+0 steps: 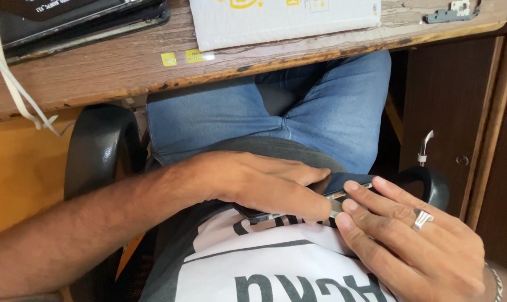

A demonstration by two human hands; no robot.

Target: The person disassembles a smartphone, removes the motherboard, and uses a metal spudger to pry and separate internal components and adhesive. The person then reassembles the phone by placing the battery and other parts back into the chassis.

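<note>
Both hands meet on a dark smartphone (343,187) held low over the person's lap, just below the worn wooden desk (97,70) edge. The left hand (259,182) lies over the phone's near end with fingers curled together, thumb and forefinger pinched at its long edge. The right hand (410,240) (a silver ring on one finger, a chain bracelet at the wrist) presses three fingertips (351,186) close together against the same edge from the other side. The phone looks slim and dark blue-black, tilted, with a thin metallic strip showing along its side; most of it is hidden under the left hand. On the desk lie a white padded mailer (284,19) and a black laptop (69,22).
</note>
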